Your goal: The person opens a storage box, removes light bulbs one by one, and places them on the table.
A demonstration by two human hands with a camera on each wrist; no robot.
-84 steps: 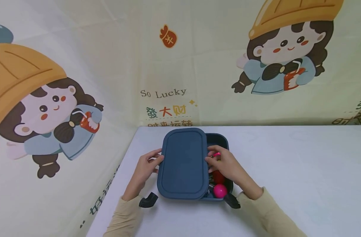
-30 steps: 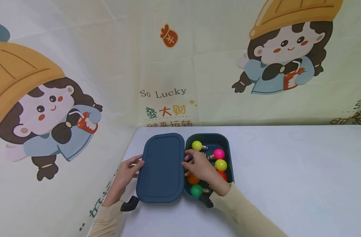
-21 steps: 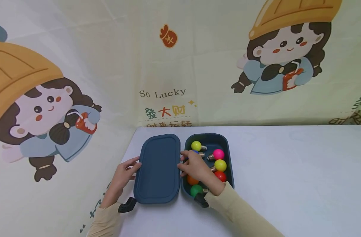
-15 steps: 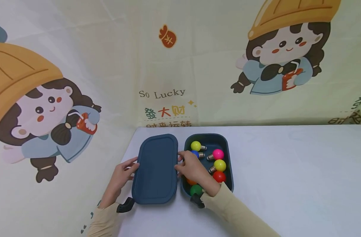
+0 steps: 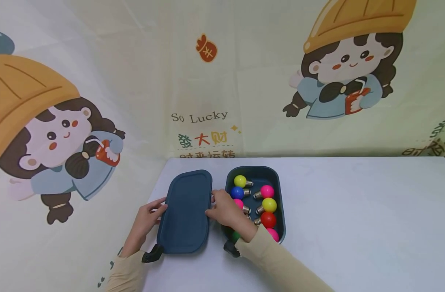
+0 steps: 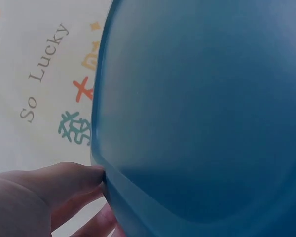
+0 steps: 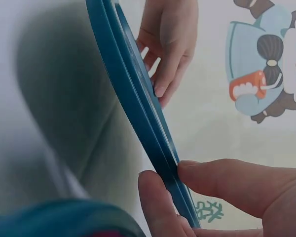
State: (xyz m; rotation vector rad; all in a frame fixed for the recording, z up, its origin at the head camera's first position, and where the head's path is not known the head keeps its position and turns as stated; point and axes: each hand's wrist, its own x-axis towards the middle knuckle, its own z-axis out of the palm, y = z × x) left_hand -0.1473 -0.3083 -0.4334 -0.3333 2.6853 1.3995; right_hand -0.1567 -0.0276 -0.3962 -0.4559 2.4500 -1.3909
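Note:
A dark blue rectangular lid (image 5: 186, 213) with rounded corners is held tilted above the white table, left of its box. My left hand (image 5: 144, 223) pinches its left edge, thumb on top and fingers beneath, as the left wrist view shows. On the opposite edge my right hand (image 5: 227, 211) pinches the lid between thumb and fingers. The matching dark blue box (image 5: 260, 171) stands uncovered at right, holding several coloured toy light bulbs, among them a blue bulb (image 5: 238, 192), a yellow bulb (image 5: 269, 205) and a red bulb (image 5: 268, 220). My right hand and forearm hide the box's lower left part.
The white table (image 5: 346, 215) extends widely to the right of the box. Behind it hangs a pale cloth (image 5: 262, 134) printed with cartoon figures and writing, which also covers the left side. A black wrist camera mount (image 5: 231, 248) overlaps the box's front corner.
Both hands have carried the lid left off the box, uncovering the bulbs. In the last half second it moved a little further left and tilted more.

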